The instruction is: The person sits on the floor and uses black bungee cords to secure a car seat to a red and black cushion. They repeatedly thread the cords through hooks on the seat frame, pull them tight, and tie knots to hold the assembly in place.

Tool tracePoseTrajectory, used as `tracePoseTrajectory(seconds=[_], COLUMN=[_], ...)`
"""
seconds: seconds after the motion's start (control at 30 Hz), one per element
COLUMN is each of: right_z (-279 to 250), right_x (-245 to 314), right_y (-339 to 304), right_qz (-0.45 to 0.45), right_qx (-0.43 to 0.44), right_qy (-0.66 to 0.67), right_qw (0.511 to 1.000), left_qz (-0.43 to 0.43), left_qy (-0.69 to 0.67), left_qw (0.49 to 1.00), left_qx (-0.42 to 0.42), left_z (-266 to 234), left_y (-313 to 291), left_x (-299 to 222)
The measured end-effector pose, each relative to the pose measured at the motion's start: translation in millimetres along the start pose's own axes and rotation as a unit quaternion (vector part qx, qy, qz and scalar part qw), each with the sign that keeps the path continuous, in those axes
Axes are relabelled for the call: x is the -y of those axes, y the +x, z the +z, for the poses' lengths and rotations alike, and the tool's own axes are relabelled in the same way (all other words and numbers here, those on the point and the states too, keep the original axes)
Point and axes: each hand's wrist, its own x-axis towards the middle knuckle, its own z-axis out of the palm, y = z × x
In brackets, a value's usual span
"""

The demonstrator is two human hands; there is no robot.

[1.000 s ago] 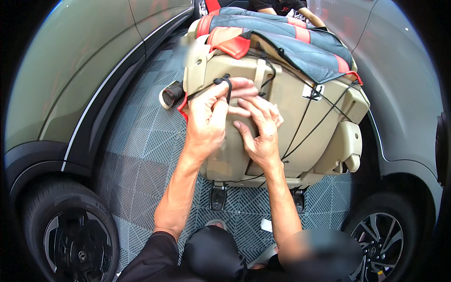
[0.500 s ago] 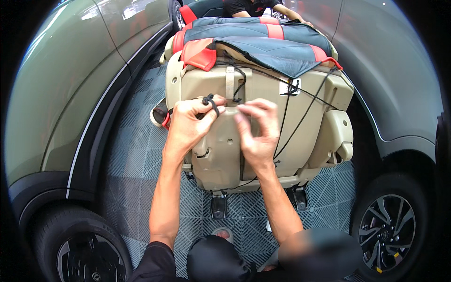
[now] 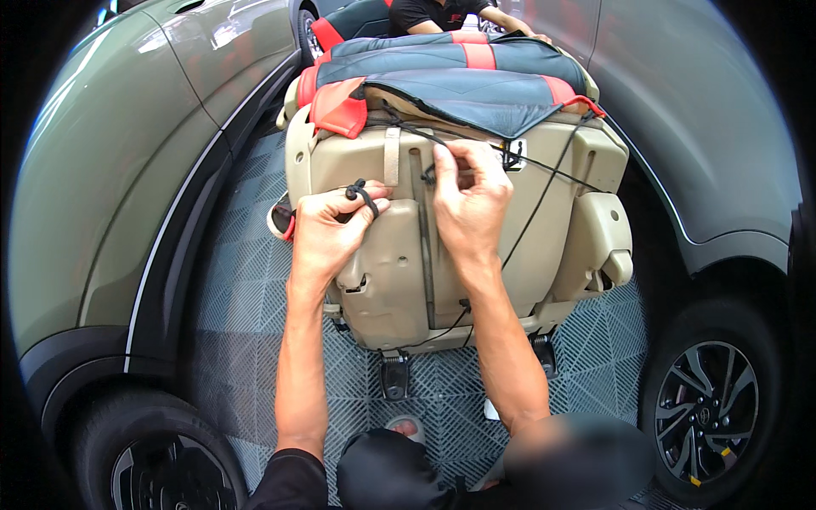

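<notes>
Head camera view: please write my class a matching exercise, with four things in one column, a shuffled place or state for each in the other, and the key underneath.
Things
1. Bare left hand
2. Bare right hand
3. Blue-grey seat cover with red trim
4. Silver-spoked car wheel with a black tyre

Places or states
A. Draped over the top of the beige plastic seat back
B. In the picture's lower right
C. Holding a thick knotted black cord
D. Pinching a thin black cord

Pairs: 1-C, 2-D, 3-A, 4-B

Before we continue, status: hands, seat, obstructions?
Left hand holding knotted black cord loop. Right hand pinching thin black cord. Slate-blue, red-trimmed leather-look cover overhanging beige plastic seat back.
</notes>
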Motion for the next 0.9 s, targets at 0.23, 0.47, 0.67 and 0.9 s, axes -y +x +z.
tracePoseTrajectory(seconds=[0.23, 0.47, 0.67, 0.9], right_z=[-43, -46, -41, -51], right_x=[49, 61, 98, 81], right_y=[-35, -38, -50, -60], right_qz=[0.096, 0.09, -0.165, -0.047], right_qx=[0.098, 0.157, 0.264, 0.18], right_qy=[0.147, 0.099, 0.094, 0.277], right_qw=[0.98, 0.979, 0.946, 0.943], left_qz=[-0.006, -0.011, -0.097, 0.044], left_qy=[-0.026, -0.026, -0.121, 0.036], left_qw=[1.0, 1.0, 0.988, 0.998], left_qx=[-0.004, -0.009, 0.027, -0.015], left_z=[0, 1, -5, -1], left_y=[1, -1, 0, 2], left_x=[-6, -6, -10, 4])
